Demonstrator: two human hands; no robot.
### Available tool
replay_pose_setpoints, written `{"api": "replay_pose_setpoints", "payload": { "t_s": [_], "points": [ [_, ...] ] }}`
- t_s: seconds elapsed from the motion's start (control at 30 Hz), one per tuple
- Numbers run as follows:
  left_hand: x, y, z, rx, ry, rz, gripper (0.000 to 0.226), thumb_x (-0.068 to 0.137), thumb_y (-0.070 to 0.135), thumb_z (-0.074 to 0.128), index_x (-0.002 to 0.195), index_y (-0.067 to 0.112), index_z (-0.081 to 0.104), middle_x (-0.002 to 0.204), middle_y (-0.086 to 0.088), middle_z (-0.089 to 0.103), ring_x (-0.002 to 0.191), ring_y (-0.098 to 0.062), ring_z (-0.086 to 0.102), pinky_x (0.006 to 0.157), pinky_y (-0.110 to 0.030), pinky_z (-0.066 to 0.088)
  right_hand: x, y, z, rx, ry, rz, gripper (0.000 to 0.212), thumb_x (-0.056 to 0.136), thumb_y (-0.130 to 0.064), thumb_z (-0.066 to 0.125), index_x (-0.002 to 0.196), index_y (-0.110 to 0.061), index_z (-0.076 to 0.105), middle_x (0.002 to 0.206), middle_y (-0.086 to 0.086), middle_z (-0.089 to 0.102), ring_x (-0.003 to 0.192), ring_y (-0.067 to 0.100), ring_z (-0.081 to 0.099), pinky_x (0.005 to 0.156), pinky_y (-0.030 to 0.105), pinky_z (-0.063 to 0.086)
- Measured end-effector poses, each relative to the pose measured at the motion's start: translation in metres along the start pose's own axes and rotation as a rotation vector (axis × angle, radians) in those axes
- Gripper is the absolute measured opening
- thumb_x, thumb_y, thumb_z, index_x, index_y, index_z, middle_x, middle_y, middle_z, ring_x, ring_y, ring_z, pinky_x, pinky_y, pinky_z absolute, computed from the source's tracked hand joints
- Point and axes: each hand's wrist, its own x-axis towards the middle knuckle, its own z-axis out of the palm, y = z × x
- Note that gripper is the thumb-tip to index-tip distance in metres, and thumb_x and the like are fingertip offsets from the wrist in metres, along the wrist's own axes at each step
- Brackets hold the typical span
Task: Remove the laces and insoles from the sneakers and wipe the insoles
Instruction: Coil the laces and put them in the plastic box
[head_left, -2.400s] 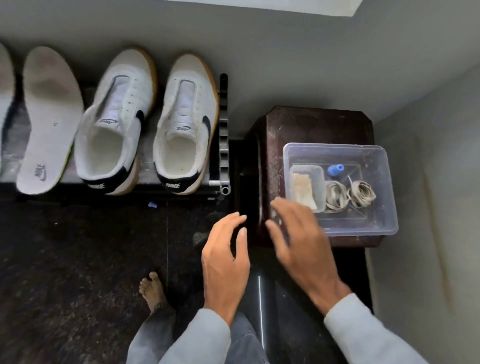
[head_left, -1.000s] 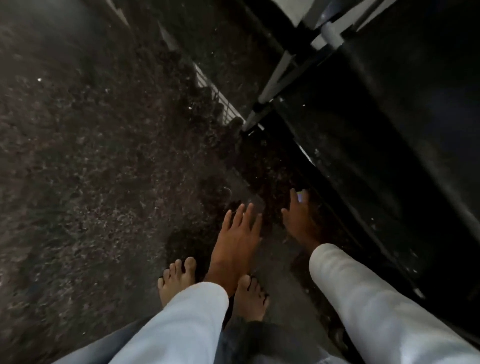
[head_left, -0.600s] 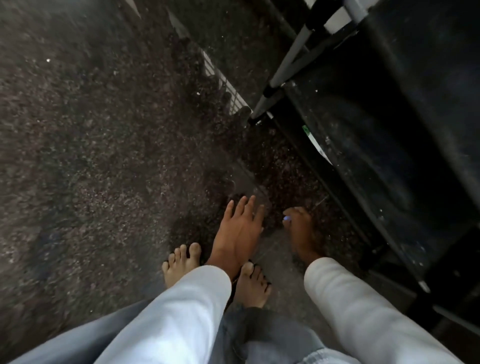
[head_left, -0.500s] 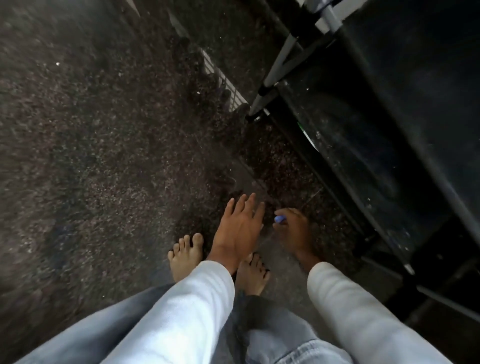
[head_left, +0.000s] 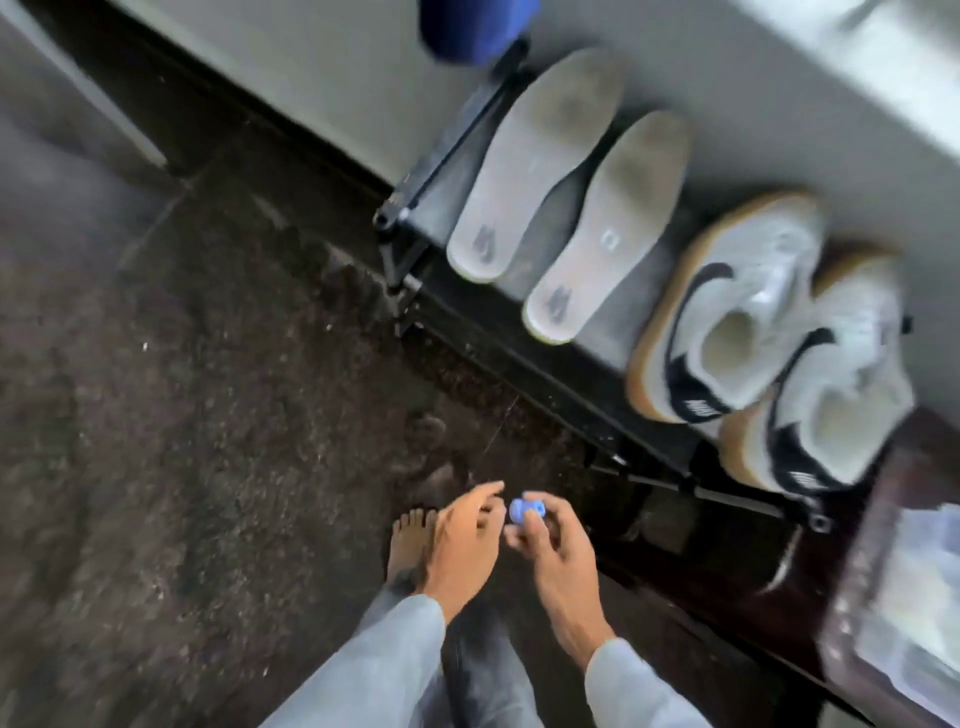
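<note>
Insoles grey, smudged, sneakers white, right hand pinching blue cap

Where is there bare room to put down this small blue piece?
The dark floor left of the rack, ahead of the foot, is bare. A narrow strip of rack shows between the right insole and the nearest sneaker. Elsewhere the rack is crowded.
</note>
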Motion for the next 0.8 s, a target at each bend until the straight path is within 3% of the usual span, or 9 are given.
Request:
{"api": "replay_pose_setpoints", "payload": {
  "t_s": [0.07,0.1,0.17,0.27,0.4,0.57,0.67,0.8],
  "points": [
    [-0.026,0.041,-0.011,0.056,-0.093,0.102,0.030,0.101,0.022,0.052,0.127,0.029,0.064,0.117,0.017,0.065,0.102,0.005,0.061,0.080,0.013,0.024,-0.030,-0.029,-0.016,0.028,0.058,-0.029,0.014,0.104,-0.013,0.057,0.108,-0.018,0.070,0.098,0.001,0.078,0.090,0.016,0.076,0.078,0.024,0.061],
    [-0.038,0.058,-0.013,0.061,-0.158,0.145,0.027,0.101,0.024,0.053,0.124,0.032,0.065,0.110,0.020,0.063,0.092,0.014,0.059,0.078,0.014,0.027,-0.042,-0.040,-0.027,0.014,0.105,-0.036,0.013,0.103,-0.012,0.059,0.108,-0.016,0.070,0.098,0.001,0.078,0.089,0.015,0.077,0.077,0.023,0.061],
    [-0.057,0.084,-0.014,0.078,-0.290,0.223,0.023,0.098,0.027,0.058,0.113,0.042,0.067,0.101,0.023,0.065,0.082,0.021,0.059,0.082,0.004,0.043,-0.063,-0.054,-0.044,-0.008,0.197,-0.051,0.013,0.100,-0.011,0.064,0.107,-0.018,0.072,0.098,0.002,0.078,0.085,0.015,0.076,0.075,0.023,0.061],
    [-0.073,0.111,0.000,0.108,-0.418,0.295,0.030,0.090,0.031,0.066,0.102,0.059,0.066,0.103,0.016,0.073,0.095,0.005,0.067,0.090,-0.020,0.056,-0.093,-0.073,-0.077,-0.060,0.368,-0.111,0.024,0.093,-0.008,0.075,0.094,-0.032,0.076,0.103,-0.006,0.075,0.085,0.013,0.074,0.075,0.024,0.060],
    [-0.098,0.145,0.032,0.194,-0.478,0.423,0.029,0.084,0.040,0.066,0.111,0.050,0.067,0.105,0.027,0.072,0.106,-0.007,0.066,0.096,-0.027,0.054,-0.127,-0.089,-0.120,-0.030,0.546,-0.145,0.027,0.083,-0.007,0.085,0.088,-0.033,0.077,0.095,-0.014,0.077,0.085,0.007,0.075,0.074,0.018,0.060],
    [-0.137,0.196,0.106,0.138,-0.559,0.498,0.038,0.087,0.003,0.070,0.112,0.031,0.069,0.100,0.014,0.076,0.091,0.002,0.071,0.084,-0.014,0.055,-0.153,-0.080,-0.201,-0.102,0.724,-0.186,0.027,0.084,-0.015,0.084,0.100,-0.036,0.076,0.097,-0.018,0.076,0.093,0.004,0.073,0.083,0.019,0.058],
    [-0.153,0.220,0.161,0.106,-0.610,0.503,0.040,0.088,-0.002,0.067,0.121,0.020,0.067,0.107,0.010,0.074,0.093,0.001,0.071,0.084,-0.013,0.054,-0.155,-0.069,-0.261,-0.074,0.817,-0.159,0.034,0.084,-0.011,0.084,0.099,-0.039,0.072,0.094,-0.015,0.077,0.088,0.002,0.074,0.081,0.017,0.058],
    [-0.157,0.245,0.235,0.158,-0.598,0.587,0.032,0.091,0.002,0.065,0.120,0.016,0.068,0.107,0.005,0.073,0.092,0.001,0.068,0.086,-0.015,0.054,-0.134,-0.050,-0.357,-0.121,0.975,-0.119,0.023,0.086,-0.008,0.082,0.105,-0.017,0.075,0.089,-0.007,0.074,0.080,0.010,0.073,0.081,0.028,0.060]
  ]
}}
